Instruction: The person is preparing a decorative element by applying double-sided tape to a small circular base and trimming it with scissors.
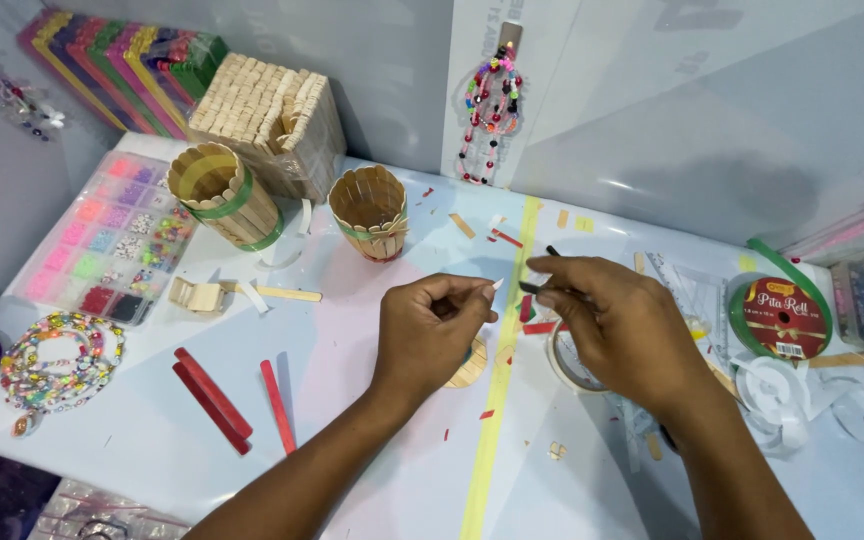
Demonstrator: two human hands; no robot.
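One tool [552,251] half-hidden by right hand [617,325]

Left hand [430,330] pinched a tiny white scrap above the pale table [352,440]. Right hand [620,325] held a thin black tool [542,270] just beside it. A round cup of wooden sticks with a green band [370,212] stood behind; three red flat sticks [232,400] lay at left.

left hand [430,330] pinching, right hand [620,325] fingers pinched
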